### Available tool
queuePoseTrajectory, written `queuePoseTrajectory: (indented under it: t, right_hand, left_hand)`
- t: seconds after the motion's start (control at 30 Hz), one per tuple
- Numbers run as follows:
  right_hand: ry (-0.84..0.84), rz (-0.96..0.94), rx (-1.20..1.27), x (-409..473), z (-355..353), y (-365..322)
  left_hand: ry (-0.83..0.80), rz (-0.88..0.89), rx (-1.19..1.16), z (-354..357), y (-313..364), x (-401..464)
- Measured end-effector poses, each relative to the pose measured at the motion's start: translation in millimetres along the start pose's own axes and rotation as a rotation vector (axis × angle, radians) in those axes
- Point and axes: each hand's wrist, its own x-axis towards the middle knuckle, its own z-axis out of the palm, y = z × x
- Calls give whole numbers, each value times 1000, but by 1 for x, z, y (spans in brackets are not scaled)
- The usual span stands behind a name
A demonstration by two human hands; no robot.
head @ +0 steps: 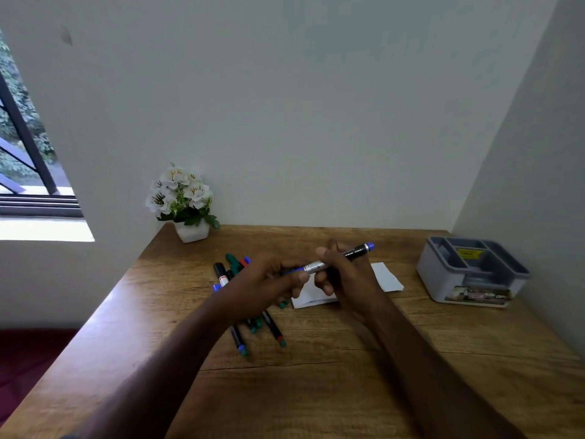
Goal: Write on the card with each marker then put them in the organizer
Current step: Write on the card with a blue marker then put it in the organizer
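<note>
Both of my hands hold one blue marker (pixel 356 251) above the wooden desk (pixel 316 369). My right hand (pixel 345 277) grips its black barrel, whose blue end points up and right. My left hand (pixel 269 280) pinches the blue cap end. A white card (pixel 387 277) lies on the desk under and behind my hands, partly hidden. A pile of several markers (pixel 250 312) with blue, green, red and black caps lies beneath my left hand. The grey organizer (pixel 471 270) with several compartments stands at the right, nothing visible inside.
A white pot of white flowers (pixel 185 204) stands at the desk's back left corner. Walls close the desk at the back and right. A window (pixel 28 153) opens on the left, beyond the desk's left edge.
</note>
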Motion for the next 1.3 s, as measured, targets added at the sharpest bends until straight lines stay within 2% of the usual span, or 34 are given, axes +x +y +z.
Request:
queuePoseTrajectory:
  t: [0.1,0.17,0.23,0.37,0.53,0.63,0.77,0.93,1.13,1.3]
  right_hand:
    - [1,-5,149,3,-11,-5]
    - [17,-32,203,6,-23,-9]
    - [70,-49,143,7,-29,-8]
    - [149,-32,-83,2,-20,6]
    - [69,118,-355,-9,-5,23]
    - [38,132,-420,-15,-7,22]
    - [-8,93,-507,-26,-17,15]
    - [31,124,-533,-41,-26,8]
    - [80,156,-495,-37,-18,7]
    - [28,144,-617,-28,-17,0]
  left_hand:
    - [-141,-30,-111,-11,1,-10]
    - [-140,-73,-158,-14,-3,-13]
    - [-35,-128,-70,-15,-10,-10]
    - [250,-188,371,-11,-32,-1]
    - [295,-29,591,-11,-48,2]
    - [351,-49,596,-14,-52,6]
    - [309,-104,729,-4,-56,13]
    - [153,-176,730,1,-50,18]
    - [139,-201,675,2,-49,17]
    - [117,-197,678,6,-48,17]
